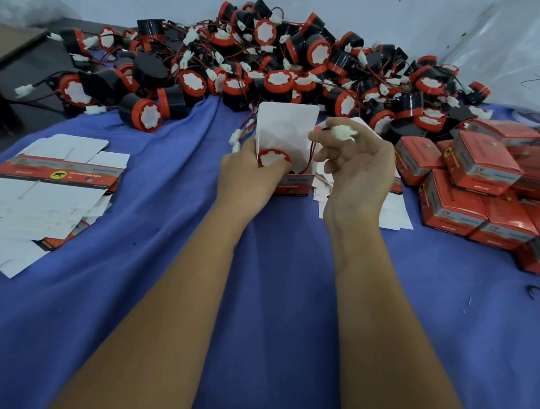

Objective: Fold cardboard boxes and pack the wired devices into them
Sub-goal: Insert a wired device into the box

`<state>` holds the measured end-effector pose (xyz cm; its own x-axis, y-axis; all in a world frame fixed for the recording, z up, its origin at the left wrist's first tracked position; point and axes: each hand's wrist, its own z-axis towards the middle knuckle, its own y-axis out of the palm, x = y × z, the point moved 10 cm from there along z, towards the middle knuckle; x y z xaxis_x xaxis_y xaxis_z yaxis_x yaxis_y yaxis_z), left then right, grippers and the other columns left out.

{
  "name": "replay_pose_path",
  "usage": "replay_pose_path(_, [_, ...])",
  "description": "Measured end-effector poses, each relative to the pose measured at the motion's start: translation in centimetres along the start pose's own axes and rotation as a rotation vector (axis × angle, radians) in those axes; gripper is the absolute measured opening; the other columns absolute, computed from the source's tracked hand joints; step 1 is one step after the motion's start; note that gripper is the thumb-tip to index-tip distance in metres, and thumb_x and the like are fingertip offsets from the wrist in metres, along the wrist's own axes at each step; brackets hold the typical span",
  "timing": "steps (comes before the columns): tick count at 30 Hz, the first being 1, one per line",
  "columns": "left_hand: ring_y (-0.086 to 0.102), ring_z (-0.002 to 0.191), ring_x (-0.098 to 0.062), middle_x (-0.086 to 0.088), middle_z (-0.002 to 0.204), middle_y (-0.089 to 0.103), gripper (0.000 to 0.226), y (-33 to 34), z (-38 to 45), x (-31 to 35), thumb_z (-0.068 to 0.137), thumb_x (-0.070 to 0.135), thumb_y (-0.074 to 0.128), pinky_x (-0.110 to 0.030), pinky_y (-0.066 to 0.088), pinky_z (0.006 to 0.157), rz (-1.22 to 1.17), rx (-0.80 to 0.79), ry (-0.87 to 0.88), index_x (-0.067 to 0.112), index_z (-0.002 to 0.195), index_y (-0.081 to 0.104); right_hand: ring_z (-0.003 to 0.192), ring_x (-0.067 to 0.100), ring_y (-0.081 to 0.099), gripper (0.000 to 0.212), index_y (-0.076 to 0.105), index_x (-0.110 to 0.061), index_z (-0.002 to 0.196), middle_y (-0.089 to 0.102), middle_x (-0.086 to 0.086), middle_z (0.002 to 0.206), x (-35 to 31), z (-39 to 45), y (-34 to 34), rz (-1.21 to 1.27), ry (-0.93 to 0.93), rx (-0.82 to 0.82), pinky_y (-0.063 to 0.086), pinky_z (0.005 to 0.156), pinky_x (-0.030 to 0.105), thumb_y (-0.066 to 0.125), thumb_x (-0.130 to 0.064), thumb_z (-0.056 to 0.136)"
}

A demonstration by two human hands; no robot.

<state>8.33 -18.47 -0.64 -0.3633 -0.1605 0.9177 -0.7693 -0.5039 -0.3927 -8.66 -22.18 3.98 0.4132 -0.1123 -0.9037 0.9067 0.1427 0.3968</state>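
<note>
The person is partway through packing one unit. The left hand [248, 168] grips an erected red carton [290, 182] with its white lid flap [287, 124] standing upright, and its fingers curl round the red-faced horn [273, 158] sitting in the carton's mouth. The right hand [355, 165] is raised just beside the flap, thumb and forefinger pinching the white connector [344, 133] at the end of the horn's wire [311, 150], the other fingers loosely spread.

The carton rests on the blue cloth [165, 261] over the tabletop, between a stack of flat carton blanks [54, 174] on the left and a heap of closed cartons [482, 184] on the right. A big pile of loose horns [269, 66] lies behind.

To my eye, the step in hand is stowing the lead. Next, the connector and wire would need tucking down beside the horn so nothing snags, then the flap can be folded over and tucked shut.
</note>
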Motion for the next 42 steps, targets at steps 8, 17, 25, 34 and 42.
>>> replay_pose_path(8, [0.060,0.107,-0.013,0.004,0.116,0.064,0.045,0.7,-0.2,-0.1,0.079,0.043,0.056,-0.038,0.053,0.093,-0.030,-0.157,0.044,0.039,0.124,0.059,0.100,-0.007,0.045,0.020,0.072,-0.028,0.103,0.069,-0.008,0.099,0.1,-0.5,1.1,-0.721,-0.300,0.018,0.039,0.083,0.010,0.071,-0.017,0.086])
replay_pose_path(17, [0.057,0.110,-0.018,0.004,0.110,0.061,0.052,-0.1,-0.5,0.0,0.061,0.057,0.053,-0.039,0.054,0.092,-0.051,-0.027,0.017,0.042,0.110,0.057,0.103,0.033,0.052,0.019,0.079,-0.016,0.092,0.064,0.006,0.109,-1.8,-1.8,2.3,-1.120,-0.695,0.084,0.045,0.085,0.042,0.081,-0.013,0.074])
replay_pose_path(25, [0.057,0.103,-0.022,0.002,0.104,0.055,0.028,-0.4,-0.5,-0.4,0.064,0.060,0.047,-0.043,0.053,0.087,-0.077,0.006,-0.054,0.046,0.086,0.055,0.107,0.012,0.049,0.021,0.076,-0.015,0.088,0.052,-0.009,0.106,0.3,-0.4,2.1,-0.862,-0.442,-0.084,0.038,0.085,0.009,0.066,0.003,0.082])
replay_pose_path(34, [0.054,0.114,-0.024,-0.002,0.116,0.060,0.067,-0.3,-0.4,0.1,0.068,0.066,0.049,-0.045,0.050,0.096,-0.008,0.037,-0.024,0.031,0.124,0.057,0.100,0.004,0.059,0.032,0.059,-0.027,0.112,0.069,-0.013,0.098,1.3,-0.6,2.0,-0.736,-0.263,-0.145,0.037,0.078,0.003,0.063,-0.012,0.084])
replay_pose_path(42, [0.058,0.111,-0.023,0.000,0.117,0.063,0.055,-0.1,-0.8,0.7,0.069,0.053,0.051,-0.046,0.050,0.096,-0.026,-0.044,0.005,0.032,0.119,0.057,0.108,0.003,0.060,0.030,0.060,-0.022,0.114,0.072,-0.010,0.101,2.5,-0.3,1.8,-0.617,-0.130,-0.157,0.048,0.091,0.020,0.052,-0.001,0.094])
